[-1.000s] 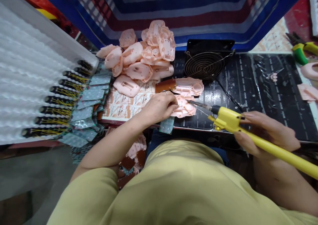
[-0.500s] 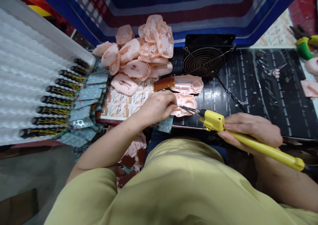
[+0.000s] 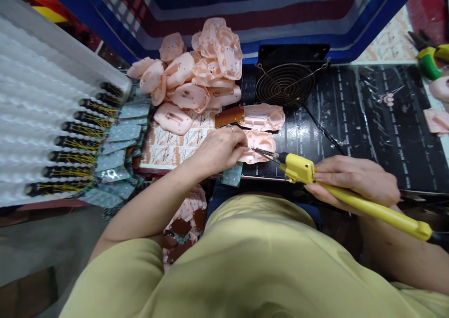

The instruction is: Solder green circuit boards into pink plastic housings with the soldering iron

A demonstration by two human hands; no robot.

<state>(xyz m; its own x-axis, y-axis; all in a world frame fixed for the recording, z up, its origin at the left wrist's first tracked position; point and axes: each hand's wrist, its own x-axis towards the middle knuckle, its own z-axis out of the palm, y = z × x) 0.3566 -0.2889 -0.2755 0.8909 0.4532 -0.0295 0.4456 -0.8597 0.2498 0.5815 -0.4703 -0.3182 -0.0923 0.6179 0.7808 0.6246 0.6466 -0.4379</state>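
Observation:
My right hand (image 3: 361, 180) is wrapped round a yellow soldering iron (image 3: 300, 168). Its dark tip reaches left into a pale pink plastic shell (image 3: 264, 142) lying open side up at the bench edge. On the shell's left side, my left hand (image 3: 224, 149) has its fingers pinched together close to the tip; whatever they hold is hidden. Just behind lies a second pink shell (image 3: 264, 117), with a brown circuit board (image 3: 228, 117) at its left end. Partly under my left hand, a greenish board (image 3: 232, 174) juts over the front edge.
Pink shells are heaped (image 3: 191, 75) at the back left. Greenish boards (image 3: 112, 159) are stacked beside a white tray (image 3: 52, 103) of black parts with yellow wires. A black fan (image 3: 286, 82) stands before a blue crate (image 3: 336, 51). Pliers (image 3: 428, 58) lie far right.
The view has shifted slightly. Both hands and the soldering iron keep almost the same position over the shell.

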